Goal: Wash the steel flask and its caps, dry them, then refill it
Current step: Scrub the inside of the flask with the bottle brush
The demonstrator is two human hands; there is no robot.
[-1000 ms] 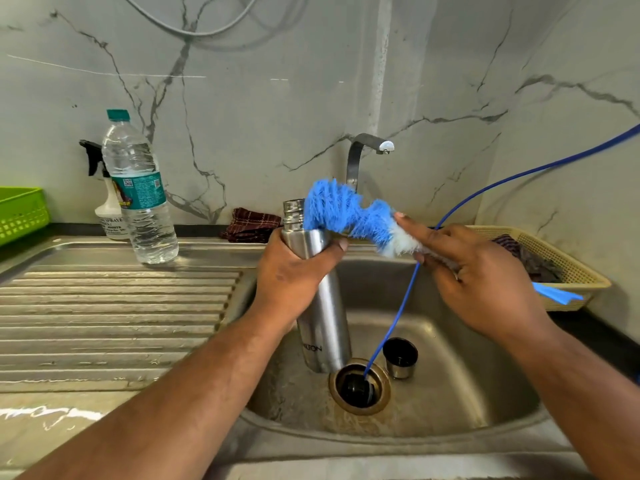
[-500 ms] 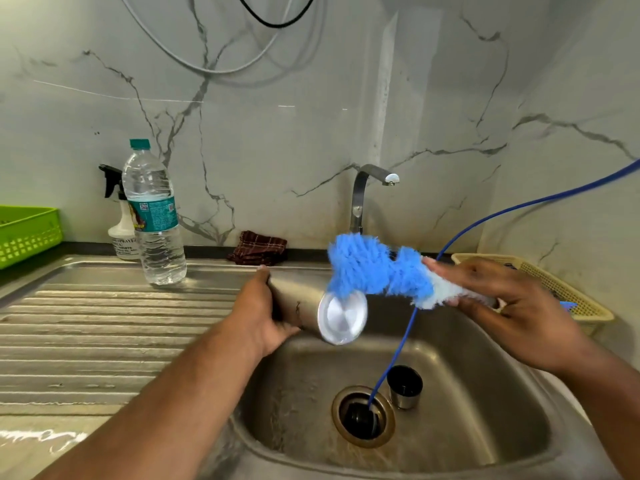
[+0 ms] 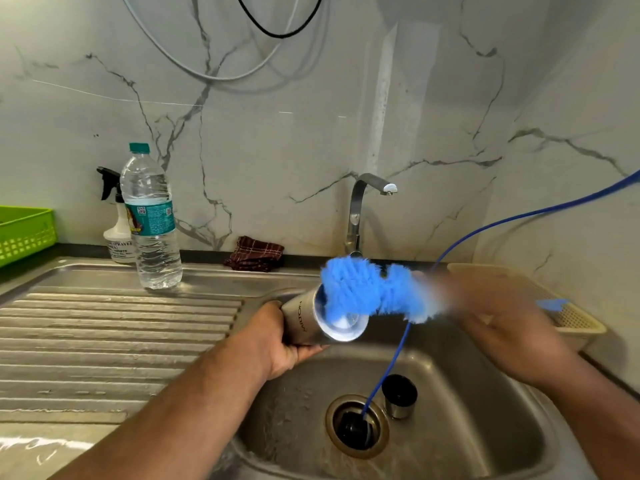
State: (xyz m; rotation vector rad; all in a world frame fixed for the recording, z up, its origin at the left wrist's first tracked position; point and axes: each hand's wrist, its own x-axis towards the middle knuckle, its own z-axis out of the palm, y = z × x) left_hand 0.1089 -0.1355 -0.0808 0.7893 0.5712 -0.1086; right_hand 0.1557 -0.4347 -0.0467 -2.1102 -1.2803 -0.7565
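- The left hand [image 3: 277,344] grips the steel flask [image 3: 304,320] around its body, fingers curled underneath and thumb over the top.
- The flask lies on its side above the sink basin [image 3: 485,410], with its round base facing right.
- The blue bottle brush [image 3: 363,292] has its bristles pressed against that base.
- The right hand [image 3: 502,327] holds the brush by its pale end. The hand is badly blurred, so I cannot tell how its fingers lie.
- 1 steel cap [image 3: 399,400] stands in the basin just beside the drain [image 3: 356,427].
- A thin blue hose [image 3: 502,220] comes in from the right and ends in the drain.
- The tap [image 3: 356,209] rises behind the brush.
- A plastic water bottle [image 3: 152,216] stands at the back of the draining board [image 3: 104,341], with a spray bottle [image 3: 117,237] behind it.
- A folded dark red cloth [image 3: 256,252] lies against the wall.
- A green basket [image 3: 24,233] sits at the far left and a cream basket [image 3: 571,317] at the right.
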